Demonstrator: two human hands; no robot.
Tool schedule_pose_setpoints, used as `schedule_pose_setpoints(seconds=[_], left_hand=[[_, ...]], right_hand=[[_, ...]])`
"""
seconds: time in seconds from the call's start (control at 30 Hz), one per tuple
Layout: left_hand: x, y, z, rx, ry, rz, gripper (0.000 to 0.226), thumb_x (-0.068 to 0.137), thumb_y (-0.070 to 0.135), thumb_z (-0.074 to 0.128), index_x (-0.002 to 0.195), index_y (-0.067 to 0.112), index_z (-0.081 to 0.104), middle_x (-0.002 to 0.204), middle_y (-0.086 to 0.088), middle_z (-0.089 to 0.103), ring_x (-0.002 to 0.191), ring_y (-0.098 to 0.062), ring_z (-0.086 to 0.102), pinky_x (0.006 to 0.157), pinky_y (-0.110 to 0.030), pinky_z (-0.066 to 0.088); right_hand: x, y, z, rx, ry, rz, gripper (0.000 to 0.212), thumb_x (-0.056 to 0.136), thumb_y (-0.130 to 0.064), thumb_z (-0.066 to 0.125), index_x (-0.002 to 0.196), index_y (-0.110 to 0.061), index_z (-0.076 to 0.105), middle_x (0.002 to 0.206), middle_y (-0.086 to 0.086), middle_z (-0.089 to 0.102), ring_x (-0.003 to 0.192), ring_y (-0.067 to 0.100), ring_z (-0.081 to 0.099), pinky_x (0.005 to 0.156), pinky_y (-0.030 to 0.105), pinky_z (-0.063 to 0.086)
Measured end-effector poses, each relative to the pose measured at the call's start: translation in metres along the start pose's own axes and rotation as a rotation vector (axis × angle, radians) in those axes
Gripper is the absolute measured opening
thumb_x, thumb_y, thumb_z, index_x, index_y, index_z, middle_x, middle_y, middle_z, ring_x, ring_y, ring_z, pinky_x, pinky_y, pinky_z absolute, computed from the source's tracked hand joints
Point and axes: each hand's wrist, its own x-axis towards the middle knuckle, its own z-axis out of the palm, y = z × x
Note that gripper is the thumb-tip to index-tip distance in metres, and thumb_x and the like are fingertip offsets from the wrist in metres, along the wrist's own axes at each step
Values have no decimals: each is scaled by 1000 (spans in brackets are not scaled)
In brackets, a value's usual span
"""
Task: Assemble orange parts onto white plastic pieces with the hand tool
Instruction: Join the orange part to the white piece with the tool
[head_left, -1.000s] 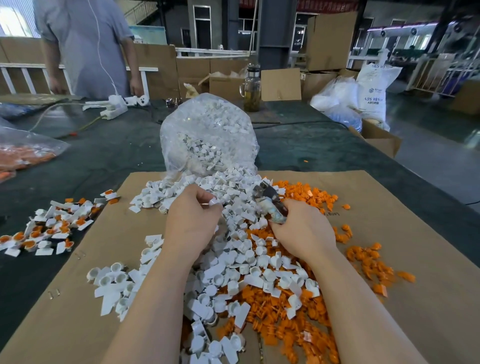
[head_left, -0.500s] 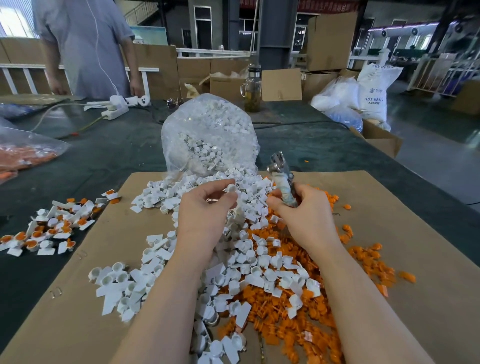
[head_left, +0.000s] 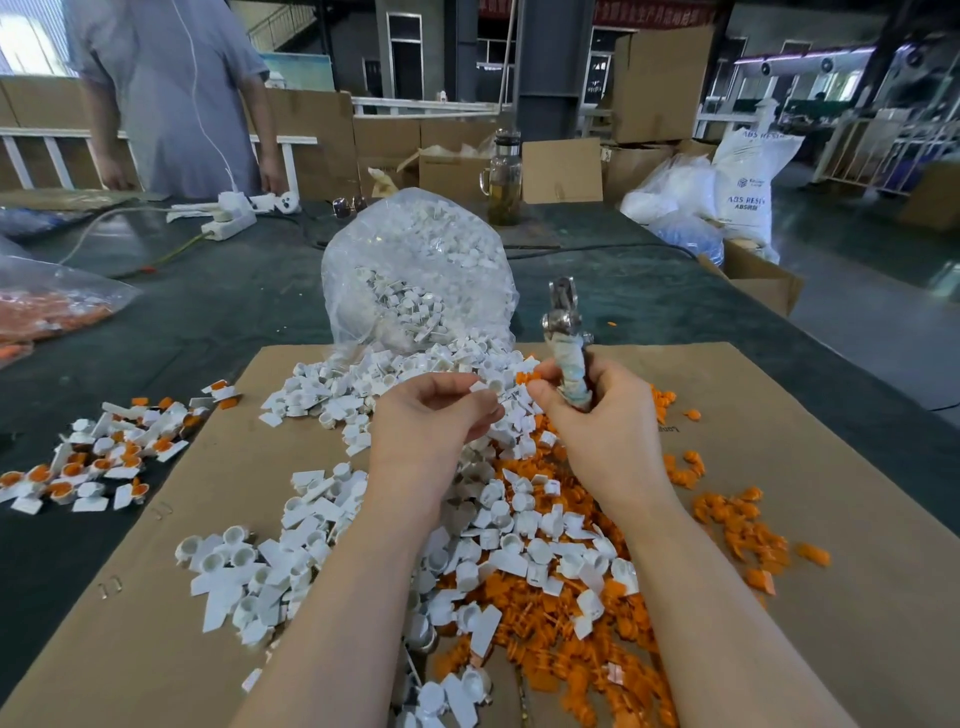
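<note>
My left hand (head_left: 434, 415) pinches a small white plastic piece (head_left: 488, 385) above the pile. My right hand (head_left: 597, 415) grips the wrapped handle of a metal hand tool (head_left: 563, 332), its jaws pointing up and away; thumb and forefinger also pinch an orange part (head_left: 527, 376) right beside the white piece. Loose white pieces (head_left: 363, 530) and orange parts (head_left: 571, 639) lie heaped on a cardboard sheet (head_left: 779, 649) under both hands. A pile of white pieces with orange parts in them (head_left: 98, 457) lies on the table at the left.
A clear bag of white pieces (head_left: 415, 280) spills open behind the pile. A bag of orange parts (head_left: 47, 306) lies far left. A person (head_left: 171, 93) stands across the dark table (head_left: 218, 306), near a power strip (head_left: 228, 223) and a glass jug (head_left: 504, 176).
Both hands rose from the pile and came together. The tool swung upright in my right hand, and my left hand lifted a white piece up to the orange part.
</note>
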Motion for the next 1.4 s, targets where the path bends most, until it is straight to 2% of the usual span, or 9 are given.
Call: schedule_pose_setpoints(seconds=[0.2,0.33,0.5,0.63,0.77,0.93,1.07,1.23,1.4], left_hand=[[-5,-2,2,68,-19,20,20,76,4,81,92,15,74,75,-5,76,70,-18,73,71,-25,61],[-6,-1,2,75,-6,28,18,74,4,83,86,15,76,73,-5,75,65,-16,69,69,-24,61],[-8,2,3,91,18,42,16,74,5,83,82,17,76,71,-5,75,66,-18,71,69,-26,61],[-9,3,3,143,29,84,16,74,9,84,79,22,77,71,2,75,68,-14,73,64,-18,58],[-12,4,7,227,42,166,10,77,17,84,80,24,78,70,10,74,65,-3,69,56,-10,50],[-13,4,9,240,46,204,8,78,18,84,81,23,78,71,11,74,63,2,66,55,-8,47],[-14,3,11,247,39,219,9,77,16,84,81,21,78,70,14,73,59,4,65,52,-6,45],[-13,2,11,275,38,246,9,77,17,84,81,22,77,71,13,73,57,4,63,53,-7,46],[-11,0,11,289,38,241,12,78,14,82,81,23,75,70,12,72,57,3,63,53,-10,48]], right_hand=[[-1,2,4,-66,-50,-30,11,86,-21,74,92,-25,65,70,-21,62,66,-9,59,58,7,43],[-1,3,5,-164,-49,-48,15,85,-24,73,97,-24,65,81,-19,64,77,-4,61,63,9,45],[-2,2,6,-204,-35,-42,15,85,-25,74,95,-24,63,82,-14,65,76,3,62,66,23,51],[-2,2,7,-196,-17,-25,14,85,-26,74,95,-23,65,82,-13,65,76,2,61,65,21,49],[-2,2,9,-168,-7,5,13,85,-25,73,94,-20,65,81,-11,66,74,5,62,66,26,51],[-2,2,8,-151,5,3,11,85,-25,73,92,-22,64,75,-13,62,65,1,57,59,16,42],[-2,1,8,-159,12,2,11,85,-24,73,92,-22,65,77,-13,64,70,1,60,60,13,43],[-1,2,9,-185,-18,-8,15,86,-25,72,98,-22,65,83,-15,65,77,2,62,63,17,48],[0,2,6,-167,-86,-9,20,87,-20,71,106,-20,66,85,-17,65,80,-4,62,63,8,46]])
